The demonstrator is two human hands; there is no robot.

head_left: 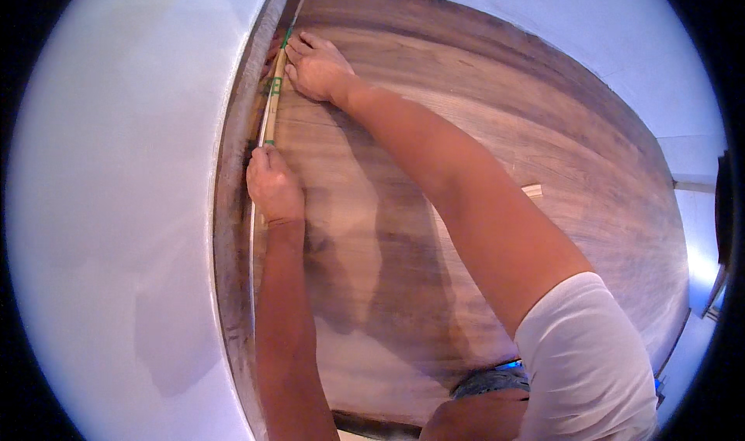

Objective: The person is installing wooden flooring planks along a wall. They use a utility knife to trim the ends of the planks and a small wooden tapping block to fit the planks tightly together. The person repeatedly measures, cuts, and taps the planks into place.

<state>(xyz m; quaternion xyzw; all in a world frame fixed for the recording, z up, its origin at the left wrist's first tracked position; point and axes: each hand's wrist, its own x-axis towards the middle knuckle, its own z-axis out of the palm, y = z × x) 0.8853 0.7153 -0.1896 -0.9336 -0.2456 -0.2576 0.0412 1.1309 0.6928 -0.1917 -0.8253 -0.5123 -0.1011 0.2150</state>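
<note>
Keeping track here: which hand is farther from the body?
The right hand, by the upper part of the tan strip; the left hand is at its lower visible end.

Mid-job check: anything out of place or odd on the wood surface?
Possibly one thing: a pale piece juts out beside the right arm, well apart from the green-marked strip at the left hand and right hand. The arm may hide part of it. No spill stands out.

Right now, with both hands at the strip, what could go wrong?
The strip might shift sideways if the left hand, at its near end, and the right hand, toward its far end, push unevenly. The wood lies partly in shadow, so a scratch there might go unnoticed.
</note>
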